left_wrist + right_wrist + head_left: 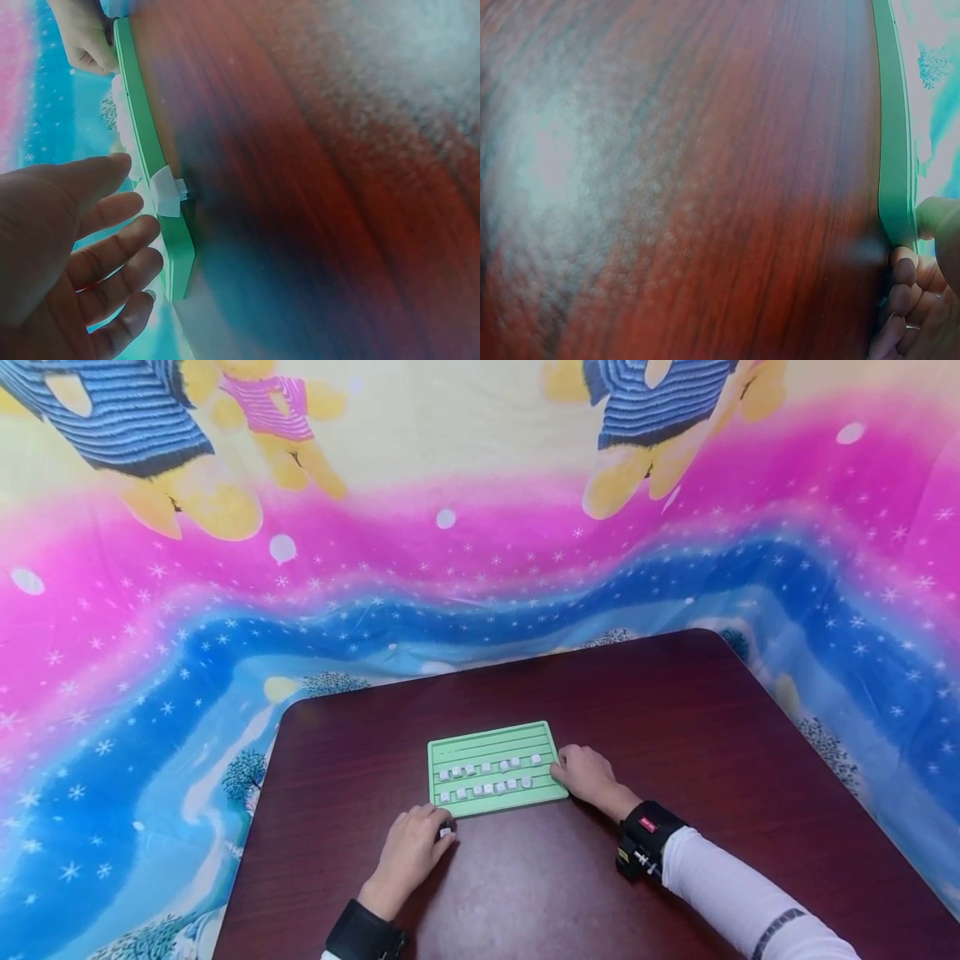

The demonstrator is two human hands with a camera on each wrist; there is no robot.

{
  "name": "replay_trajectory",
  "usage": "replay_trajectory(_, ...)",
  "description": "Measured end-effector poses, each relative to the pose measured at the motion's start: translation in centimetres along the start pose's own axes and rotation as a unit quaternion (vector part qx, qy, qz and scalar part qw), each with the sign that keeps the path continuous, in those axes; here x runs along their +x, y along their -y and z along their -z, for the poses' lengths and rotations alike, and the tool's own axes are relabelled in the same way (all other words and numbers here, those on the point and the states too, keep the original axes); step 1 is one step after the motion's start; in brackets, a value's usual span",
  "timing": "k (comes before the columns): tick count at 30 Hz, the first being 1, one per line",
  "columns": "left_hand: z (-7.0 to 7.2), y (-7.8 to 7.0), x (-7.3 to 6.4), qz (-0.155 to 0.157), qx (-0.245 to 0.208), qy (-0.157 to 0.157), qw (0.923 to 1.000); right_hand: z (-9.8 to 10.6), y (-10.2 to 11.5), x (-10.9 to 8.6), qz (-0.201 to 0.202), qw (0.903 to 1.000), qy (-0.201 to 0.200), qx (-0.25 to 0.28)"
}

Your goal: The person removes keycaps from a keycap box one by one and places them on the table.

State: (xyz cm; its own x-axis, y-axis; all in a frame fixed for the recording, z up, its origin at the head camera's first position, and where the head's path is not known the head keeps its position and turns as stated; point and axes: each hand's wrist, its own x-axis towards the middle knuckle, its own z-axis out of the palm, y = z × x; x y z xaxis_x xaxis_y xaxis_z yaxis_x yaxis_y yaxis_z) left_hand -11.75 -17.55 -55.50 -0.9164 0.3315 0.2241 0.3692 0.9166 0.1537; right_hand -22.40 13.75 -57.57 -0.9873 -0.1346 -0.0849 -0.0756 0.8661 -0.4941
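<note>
The green tray (495, 741) lies on the tabletop (525, 885), with two rows of small white blocks (489, 789) across the tray's middle and nearer part. Just off the tray's near left corner, the left hand (408, 847) has its grip loosely parted about a separate white block (446, 832), contact unclear. At the tray's right edge, the right hand (590, 772) has its grip closed, thumb and fingers pinching the rim.
</note>
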Motion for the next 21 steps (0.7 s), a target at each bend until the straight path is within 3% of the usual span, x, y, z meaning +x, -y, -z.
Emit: replay_trajectory(21, 0.72, -0.29, 0.87, 0.005, -0.008, -0.041, 0.9991, 0.06, -0.05, 0.07, 0.0, 1.0, 0.003, 0.004)
